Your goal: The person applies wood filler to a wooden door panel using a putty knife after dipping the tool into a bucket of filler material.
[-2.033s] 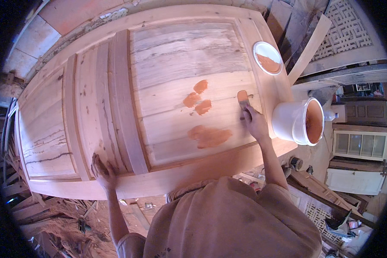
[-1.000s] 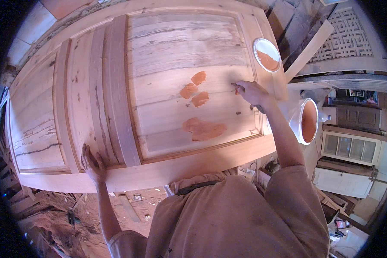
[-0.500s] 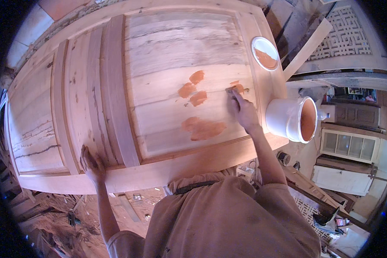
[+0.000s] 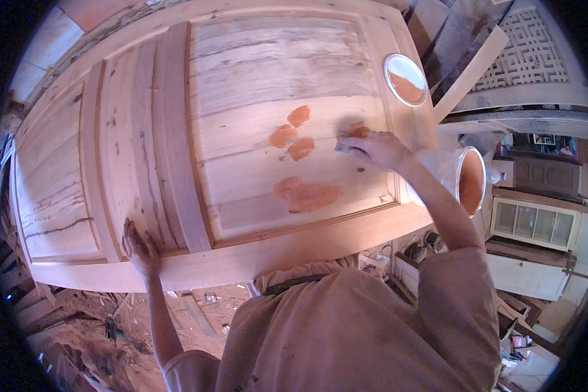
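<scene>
A large pale wooden panelled door (image 4: 255, 85) lies flat in front of me. My right hand (image 4: 380, 149) is closed on a small flat scraper (image 4: 342, 145), its edge low over the right panel. Beside that hand is a patch of orange-brown filler (image 4: 358, 129), partly hidden by it. More filler smears (image 4: 307, 195) lie to the left and nearer me on the same panel. My left hand (image 4: 140, 251) rests flat on the door's near edge, fingers stretched out and holding nothing.
A white bucket (image 4: 447, 173) with orange-brown filler inside lies or tilts at the door's right end, partly behind my forearm. Its round lid (image 4: 406, 80), filler on it, lies farther back. Planks (image 4: 473, 75), a lattice panel (image 4: 526, 55) and a glazed frame (image 4: 532, 219) stand at right.
My right hand has turned, with the elbow swung out to the right, and the scraper has shifted slightly left and nearer me. My left hand has stayed in place.
</scene>
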Action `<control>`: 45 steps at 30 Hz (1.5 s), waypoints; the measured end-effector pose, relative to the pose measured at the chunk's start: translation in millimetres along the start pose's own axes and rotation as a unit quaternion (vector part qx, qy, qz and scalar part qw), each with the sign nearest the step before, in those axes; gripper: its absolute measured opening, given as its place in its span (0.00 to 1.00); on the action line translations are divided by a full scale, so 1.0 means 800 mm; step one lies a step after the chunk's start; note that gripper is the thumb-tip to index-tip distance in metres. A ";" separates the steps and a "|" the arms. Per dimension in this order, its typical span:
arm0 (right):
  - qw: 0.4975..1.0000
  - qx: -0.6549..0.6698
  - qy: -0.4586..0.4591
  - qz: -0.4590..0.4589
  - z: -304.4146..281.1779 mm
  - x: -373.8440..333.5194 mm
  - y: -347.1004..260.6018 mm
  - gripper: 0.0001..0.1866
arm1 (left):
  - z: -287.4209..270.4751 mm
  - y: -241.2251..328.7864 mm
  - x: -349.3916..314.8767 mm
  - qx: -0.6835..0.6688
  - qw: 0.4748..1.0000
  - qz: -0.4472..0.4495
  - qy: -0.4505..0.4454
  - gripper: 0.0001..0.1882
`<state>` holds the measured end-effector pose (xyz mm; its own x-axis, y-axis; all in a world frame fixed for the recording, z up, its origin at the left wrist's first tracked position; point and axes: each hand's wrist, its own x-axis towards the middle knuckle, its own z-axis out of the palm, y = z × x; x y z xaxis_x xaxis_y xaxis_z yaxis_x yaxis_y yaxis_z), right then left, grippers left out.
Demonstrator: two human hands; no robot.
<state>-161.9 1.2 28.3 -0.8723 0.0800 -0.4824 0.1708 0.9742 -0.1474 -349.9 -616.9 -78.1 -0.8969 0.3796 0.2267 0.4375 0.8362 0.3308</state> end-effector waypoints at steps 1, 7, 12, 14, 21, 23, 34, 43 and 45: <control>1.000 -0.001 0.000 -0.001 -0.007 0.001 0.010 0.19 | 0.003 0.002 0.004 -0.017 1.000 0.000 0.005 0.23; 0.998 0.035 -0.034 0.031 -0.006 -0.024 0.069 0.17 | 0.005 0.005 -0.002 -0.021 0.999 -0.022 0.010 0.23; 0.965 0.219 0.080 0.119 -0.023 -0.056 0.084 0.19 | 0.002 0.007 -0.007 -0.004 1.000 -0.014 0.014 0.23; 0.952 0.233 0.146 0.132 0.002 -0.069 0.090 0.19 | 0.001 0.011 0.000 -0.006 1.000 -0.010 0.008 0.23; 0.914 0.259 0.257 0.180 0.094 -0.075 0.028 0.24 | 0.008 -0.003 -0.004 0.003 1.000 -0.010 0.011 0.22; 0.907 0.244 0.285 0.192 0.111 -0.066 0.024 0.25 | 0.017 -0.013 -0.008 -0.019 0.999 -0.024 0.013 0.22; 0.937 0.201 0.202 0.201 0.103 -0.092 0.022 0.23 | 0.014 -0.031 -0.017 0.037 0.999 0.011 0.024 0.23; 0.967 0.171 0.148 0.118 0.030 -0.030 0.095 0.20 | 0.014 -0.006 -0.001 -0.002 1.000 -0.001 0.011 0.23; 0.950 0.230 0.096 0.190 0.000 -0.017 0.064 0.20 | 0.012 -0.003 -0.002 0.003 1.000 -0.004 0.006 0.23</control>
<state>-141.1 50.1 27.7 -0.7673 0.4875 -0.4167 0.6338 0.6752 -0.3774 -350.4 -615.8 -88.3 -0.8997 0.3680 0.2347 0.4297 0.8415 0.3275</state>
